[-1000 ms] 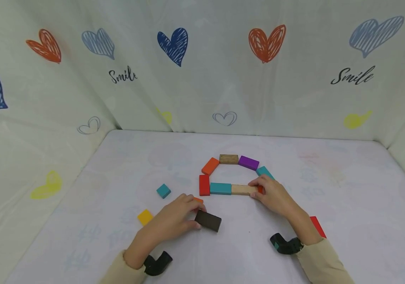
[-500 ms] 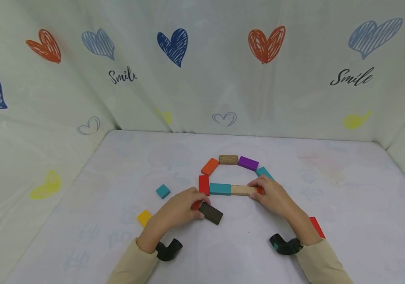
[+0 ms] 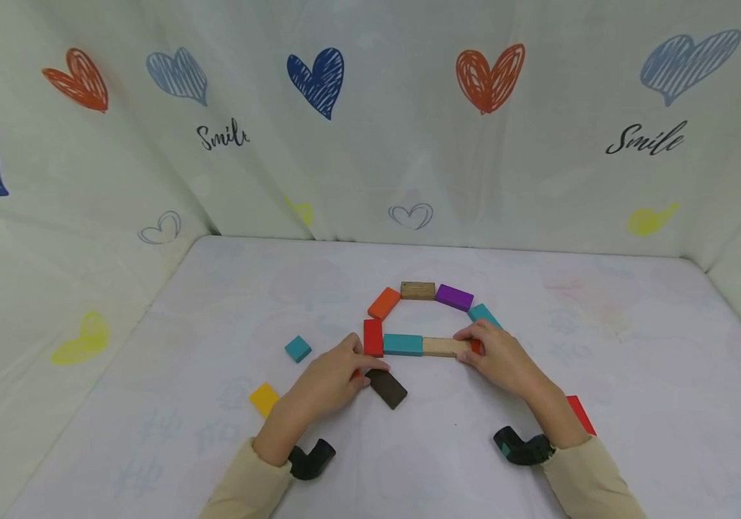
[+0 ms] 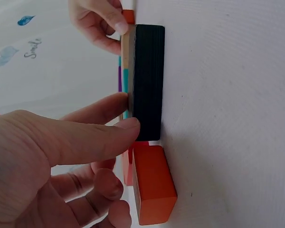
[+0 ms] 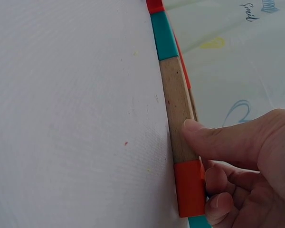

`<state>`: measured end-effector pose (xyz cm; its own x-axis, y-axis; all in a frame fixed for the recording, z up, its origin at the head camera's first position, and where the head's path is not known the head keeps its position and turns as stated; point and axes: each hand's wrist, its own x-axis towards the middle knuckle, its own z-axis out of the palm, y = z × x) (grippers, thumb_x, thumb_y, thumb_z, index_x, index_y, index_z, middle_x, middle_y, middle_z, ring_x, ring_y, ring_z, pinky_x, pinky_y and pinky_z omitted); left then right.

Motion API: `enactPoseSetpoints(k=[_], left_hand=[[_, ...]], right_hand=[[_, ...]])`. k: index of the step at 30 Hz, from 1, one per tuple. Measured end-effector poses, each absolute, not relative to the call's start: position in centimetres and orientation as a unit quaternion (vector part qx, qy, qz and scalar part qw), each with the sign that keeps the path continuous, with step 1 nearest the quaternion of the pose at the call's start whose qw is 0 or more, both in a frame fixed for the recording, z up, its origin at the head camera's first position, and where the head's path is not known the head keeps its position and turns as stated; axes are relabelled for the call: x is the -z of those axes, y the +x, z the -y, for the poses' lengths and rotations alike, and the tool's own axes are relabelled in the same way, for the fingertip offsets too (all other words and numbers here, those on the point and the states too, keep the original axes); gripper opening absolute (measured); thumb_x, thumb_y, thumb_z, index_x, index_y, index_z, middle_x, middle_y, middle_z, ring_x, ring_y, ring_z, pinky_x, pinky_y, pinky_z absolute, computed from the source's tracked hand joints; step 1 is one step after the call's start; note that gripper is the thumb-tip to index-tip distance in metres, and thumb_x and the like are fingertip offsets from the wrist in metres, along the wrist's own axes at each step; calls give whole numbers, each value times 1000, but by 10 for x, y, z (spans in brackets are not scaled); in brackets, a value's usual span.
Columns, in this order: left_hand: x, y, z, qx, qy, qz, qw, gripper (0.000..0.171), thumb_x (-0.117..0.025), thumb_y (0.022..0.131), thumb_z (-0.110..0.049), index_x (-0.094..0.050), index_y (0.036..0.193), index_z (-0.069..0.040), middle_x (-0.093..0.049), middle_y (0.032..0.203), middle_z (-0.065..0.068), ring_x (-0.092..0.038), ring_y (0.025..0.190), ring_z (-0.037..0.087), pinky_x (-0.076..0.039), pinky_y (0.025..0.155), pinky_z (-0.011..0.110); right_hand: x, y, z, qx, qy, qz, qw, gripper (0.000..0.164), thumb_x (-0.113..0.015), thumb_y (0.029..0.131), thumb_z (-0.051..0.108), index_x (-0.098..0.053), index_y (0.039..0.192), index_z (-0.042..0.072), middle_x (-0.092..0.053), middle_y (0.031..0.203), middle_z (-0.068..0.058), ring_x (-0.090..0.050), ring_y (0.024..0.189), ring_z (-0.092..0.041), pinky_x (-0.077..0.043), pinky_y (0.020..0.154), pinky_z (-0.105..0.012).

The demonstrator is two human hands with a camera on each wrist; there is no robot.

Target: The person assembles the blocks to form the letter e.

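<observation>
My left hand (image 3: 330, 378) pinches the left end of a dark brown block (image 3: 386, 388) between thumb and index finger. Right beside that end lies an orange block (image 4: 154, 183), mostly hidden by this hand in the head view. My right hand (image 3: 499, 356) holds a plain wooden block (image 5: 175, 107) with its thumb on the edge, while its curled lower fingers touch a red-orange block (image 5: 190, 187). The wooden block lies end to end with a teal block (image 3: 403, 344), which meets a red block (image 3: 373, 338) on the left.
Above this row, an orange block (image 3: 384, 303), a brown block (image 3: 418, 290), a purple block (image 3: 454, 297) and a teal block (image 3: 484, 315) form an arch. Loose around lie a teal cube (image 3: 298, 349), a yellow block (image 3: 264, 398) and a red block (image 3: 581, 414).
My left hand has moved up and right with the dark brown block, bringing it closer to the row and turning it slightly. My right hand has stayed in place.
</observation>
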<state>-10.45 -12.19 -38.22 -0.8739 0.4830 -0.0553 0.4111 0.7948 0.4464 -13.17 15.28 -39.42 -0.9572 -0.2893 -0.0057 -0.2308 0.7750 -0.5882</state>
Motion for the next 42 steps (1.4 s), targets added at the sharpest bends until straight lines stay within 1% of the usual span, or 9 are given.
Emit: enactPoseSetpoints(k=[4,10,21,24,28,31,35,38,42], left_hand=[[380,-103,120,-219,237,-941,99,31,-63,87,-9,-68,112,-25,-51,89,-1,-47,75,11,-40,61,19],[379,-103,121,-229,240,-934,134,34,-61,87,-9,-65,117,-26,-61,106,0,-50,85,11,-45,70,21],[382,-105,120,-222,255,-931,134,37,-59,90,-12,-61,122,-29,-62,118,1,-54,95,15,-49,82,32],[383,-105,120,-221,253,-933,131,37,-59,90,-13,-61,123,-30,-62,119,1,-55,96,15,-48,83,32],[383,-105,120,-229,246,-933,127,36,-59,90,-13,-61,122,-28,-63,114,0,-53,93,14,-48,81,30],[384,-105,120,-238,237,-933,125,36,-59,89,-12,-61,122,-26,-62,100,-1,-51,85,12,-47,72,25],[384,-105,120,-244,233,-934,119,36,-59,89,-11,-61,122,-26,-54,84,-4,-47,75,10,-40,62,20],[384,-105,120,-245,234,-934,116,37,-59,89,-11,-61,122,-26,-54,84,-4,-47,74,10,-40,61,19],[385,-106,120,-248,233,-933,118,37,-58,89,-11,-61,123,-26,-59,93,-2,-48,78,11,-41,64,19]], right_hand=[[395,-132,-153,309,-139,-940,49,27,-67,84,11,-63,109,3,-58,101,-11,-52,89,-22,-47,84,-44],[395,-132,-153,308,-140,-940,47,27,-68,84,11,-64,109,3,-58,102,-11,-53,89,-22,-47,84,-44],[395,-132,-155,306,-142,-940,42,26,-67,84,11,-64,108,3,-58,101,-11,-52,89,-22,-47,84,-44],[396,-133,-154,306,-142,-941,40,27,-68,84,11,-63,109,3,-58,102,-10,-52,89,-22,-47,84,-44],[396,-133,-153,307,-139,-941,40,27,-68,84,11,-63,109,3,-58,102,-11,-53,90,-23,-47,85,-44],[396,-133,-153,308,-141,-940,40,27,-68,84,11,-63,109,2,-58,101,-11,-52,89,-22,-47,83,-44],[395,-133,-153,310,-143,-939,41,27,-68,84,11,-63,109,3,-58,101,-10,-52,88,-21,-47,83,-43],[394,-133,-154,309,-144,-939,42,27,-68,84,11,-63,109,3,-58,101,-10,-52,89,-22,-47,84,-44],[395,-132,-154,309,-145,-939,41,27,-68,83,11,-64,108,3,-58,102,-11,-53,89,-22,-47,84,-45]])
